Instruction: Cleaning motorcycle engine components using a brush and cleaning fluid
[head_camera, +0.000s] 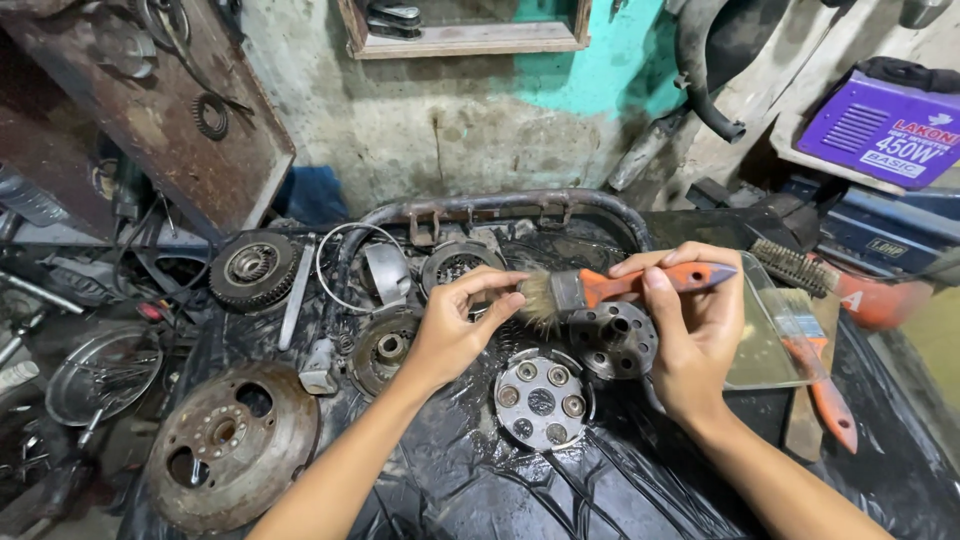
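Where black sheeting (470, 470) covers the bench mid-frame, right hand (690, 330) clamps a brush (600, 290); left hand (455, 325) pinches its bristles, the fingertips hidden.

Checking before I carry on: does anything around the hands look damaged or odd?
Yes. The large disc at lower left is heavily rusted. The brush in the right hand has splayed bristles, which the left hand pinches.

Single head-worn view, steeply downward and close over the cluttered workbench (470, 480).
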